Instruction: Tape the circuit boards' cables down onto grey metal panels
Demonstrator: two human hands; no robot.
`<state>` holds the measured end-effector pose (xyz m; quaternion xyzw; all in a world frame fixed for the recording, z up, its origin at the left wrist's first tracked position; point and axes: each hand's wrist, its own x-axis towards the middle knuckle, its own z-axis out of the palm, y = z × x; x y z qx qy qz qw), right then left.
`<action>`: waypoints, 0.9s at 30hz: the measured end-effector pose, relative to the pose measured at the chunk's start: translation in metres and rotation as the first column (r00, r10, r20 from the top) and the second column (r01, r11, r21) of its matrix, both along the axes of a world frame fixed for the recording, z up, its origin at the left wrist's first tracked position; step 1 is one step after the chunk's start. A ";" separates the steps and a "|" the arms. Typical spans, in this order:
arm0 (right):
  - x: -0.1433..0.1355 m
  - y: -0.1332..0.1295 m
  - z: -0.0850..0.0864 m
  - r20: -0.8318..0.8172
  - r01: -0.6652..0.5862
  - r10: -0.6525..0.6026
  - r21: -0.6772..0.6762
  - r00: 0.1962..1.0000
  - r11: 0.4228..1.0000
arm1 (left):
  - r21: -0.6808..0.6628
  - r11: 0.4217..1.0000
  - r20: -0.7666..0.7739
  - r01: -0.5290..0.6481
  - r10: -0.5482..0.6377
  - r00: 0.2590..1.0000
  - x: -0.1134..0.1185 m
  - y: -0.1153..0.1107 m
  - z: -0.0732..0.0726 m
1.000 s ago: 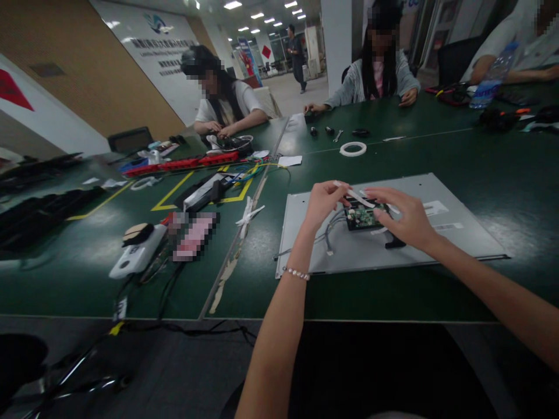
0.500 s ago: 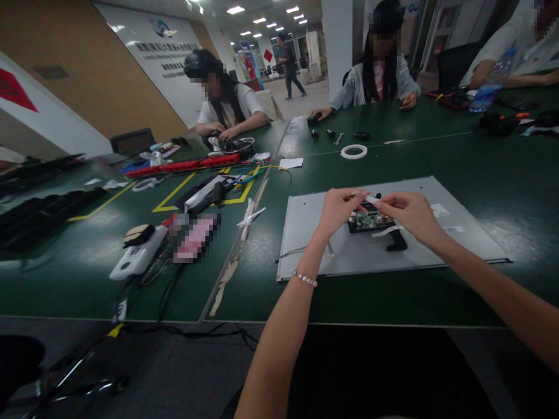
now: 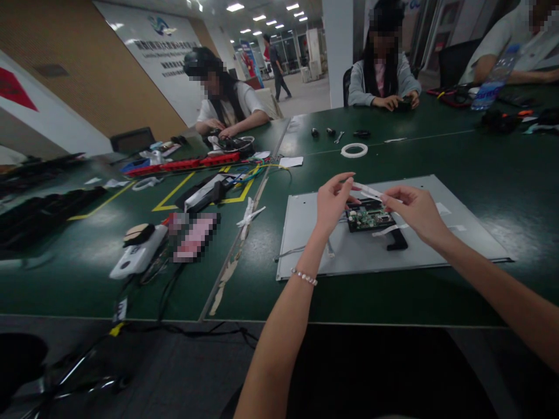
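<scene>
Evidently both hands are occupied with one white strip [image 3: 369, 191], suspended above the circuit board [image 3: 371, 219] on the pale panel [image 3: 358, 256]. The right hand [image 3: 413, 212] has thumb and forefinger closed on the strip's right end. At the left hand [image 3: 334, 201], fingers are loosely curved and the other end meets the thumb tip; whether it is pinched or merely adhering cannot be determined. Holding by the ends probably keeps the strip straight and clear of the components. The panel lies flat on the green table [image 3: 498, 169], presumably for support, leaving both hands free. A second strip [image 3: 390, 230] lies beside the board, near a black bracket [image 3: 397, 240]. A white ring-shaped roll [image 3: 354, 151] rests beyond the panel, clear of the work.
</scene>
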<state>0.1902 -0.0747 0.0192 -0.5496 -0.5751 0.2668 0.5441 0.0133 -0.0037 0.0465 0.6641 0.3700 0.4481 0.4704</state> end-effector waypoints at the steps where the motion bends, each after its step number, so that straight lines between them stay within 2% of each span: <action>1: 0.001 0.000 0.000 0.007 0.003 -0.003 -0.011 1.000 1.000 | -0.007 1.000 0.016 -0.024 0.024 1.000 -0.002 0.002 0.000; 3: 0.002 0.000 0.001 0.016 0.002 -0.001 -0.029 1.000 1.000 | -0.004 0.999 0.027 -0.051 0.051 0.998 -0.003 0.004 0.001; 5: 0.002 -0.002 0.002 0.029 -0.010 0.011 -0.031 1.000 0.999 | 0.010 0.999 0.010 -0.030 0.030 1.000 -0.003 0.004 0.001; 8: 0.001 -0.005 0.005 0.090 -0.046 0.048 -0.023 0.995 0.999 | 0.021 0.993 -0.064 0.113 -0.111 0.992 -0.002 0.001 0.001; 11: 0.000 -0.007 0.008 0.166 -0.058 0.059 -0.008 0.984 0.998 | 0.008 0.952 -0.111 0.305 -0.303 0.947 -0.003 -0.002 -0.001; 14: 0.000 -0.007 0.008 0.205 -0.033 0.030 0.011 0.978 0.999 | -0.003 0.921 -0.081 0.389 -0.388 0.918 -0.004 -0.003 -0.004; 22: 0.005 -0.002 -0.002 0.245 0.038 -0.047 0.040 0.968 0.998 | -0.008 0.949 -0.090 0.316 -0.315 0.945 -0.002 0.000 -0.010; 27: 0.007 0.001 -0.005 0.235 0.018 -0.031 0.057 0.971 0.998 | -0.012 0.962 -0.102 0.273 -0.273 0.957 -0.002 0.002 -0.009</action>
